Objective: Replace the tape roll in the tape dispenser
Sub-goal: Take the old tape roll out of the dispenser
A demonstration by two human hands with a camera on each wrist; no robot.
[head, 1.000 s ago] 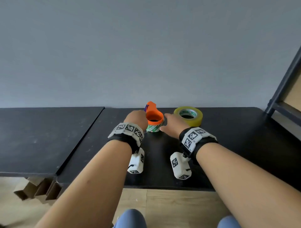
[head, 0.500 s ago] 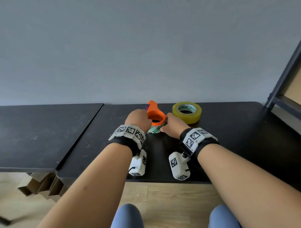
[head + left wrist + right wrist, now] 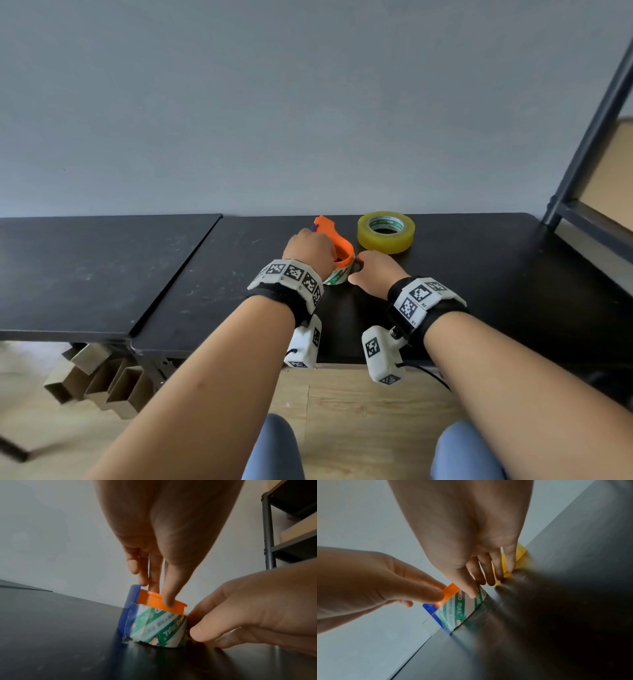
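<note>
An orange tape dispenser [image 3: 343, 253] with a blue blade guard [image 3: 130, 607] stands on the black table [image 3: 479, 274]. It holds a nearly bare tape core [image 3: 159, 627] printed white and green. My left hand [image 3: 310, 250] comes down from above and pinches the orange rim [image 3: 161, 602] between thumb and fingers. My right hand [image 3: 371, 270] pinches the core [image 3: 462, 609] from the right, thumb on its near face, fingers behind. A full yellow tape roll [image 3: 386, 233] lies flat just behind the right hand.
A second black table [image 3: 85, 267] adjoins on the left. A dark metal shelf frame [image 3: 589, 137] rises at the right edge. Cardboard pieces [image 3: 96, 377] sit on the floor under the left table. The grey wall runs close behind the dispenser.
Both hands have closed in on the dispenser. The left hand has moved over its orange top, and the right thumb has come onto the core. The yellow roll has not moved.
</note>
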